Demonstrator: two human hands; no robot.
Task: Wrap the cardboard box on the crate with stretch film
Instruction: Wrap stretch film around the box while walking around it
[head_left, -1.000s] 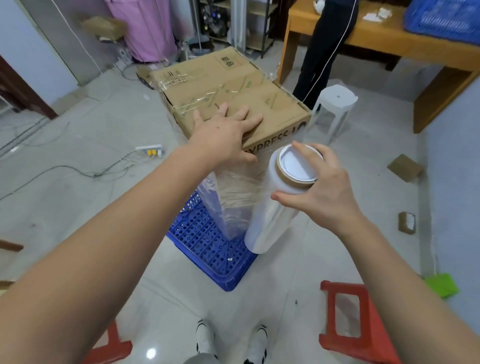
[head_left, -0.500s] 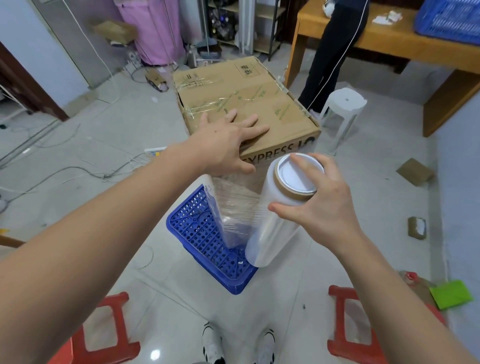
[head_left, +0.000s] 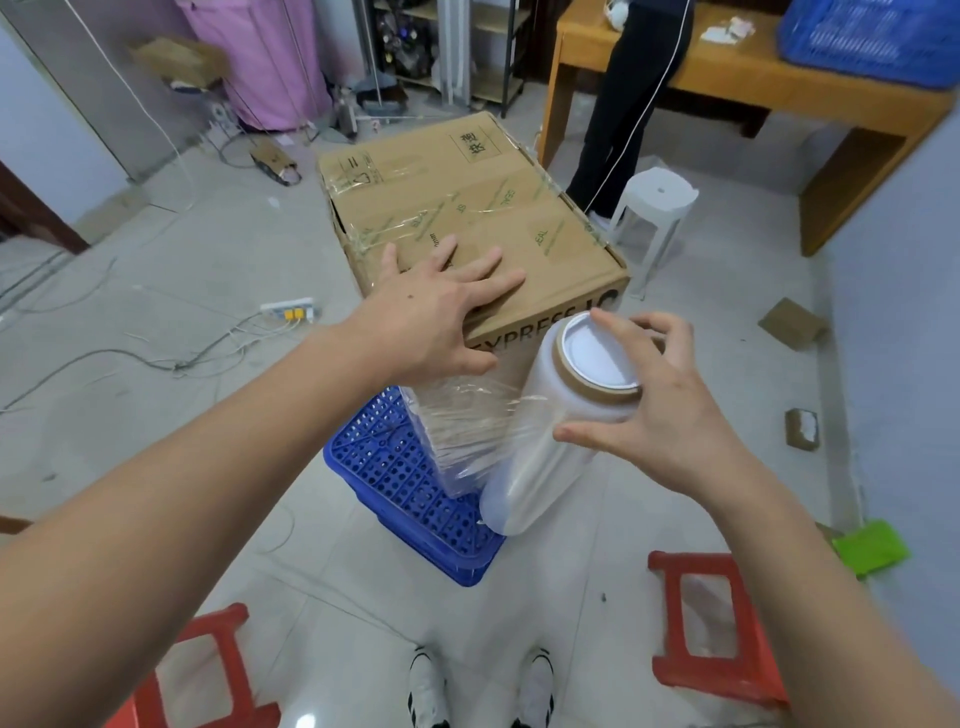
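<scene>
A: Where's the cardboard box (head_left: 467, 218)?
B: Mid-floor, sitting on the blue crate (head_left: 415, 499), flaps taped. Film's stretched over its near side, running to the stretch film roll (head_left: 550, 431) at the near-right corner.
A: Room round it?
B: Bare tile to the left w/ cables. Far right there's a white stool (head_left: 655, 208) near the box; red stool (head_left: 711, 623) near right.
A: Hands?
B: Left hand (head_left: 436, 312) flat on the box top at the near edge, fingers spread. Right hand (head_left: 660, 405) curls over the roll's upper end, fingers clamped on it.
</scene>
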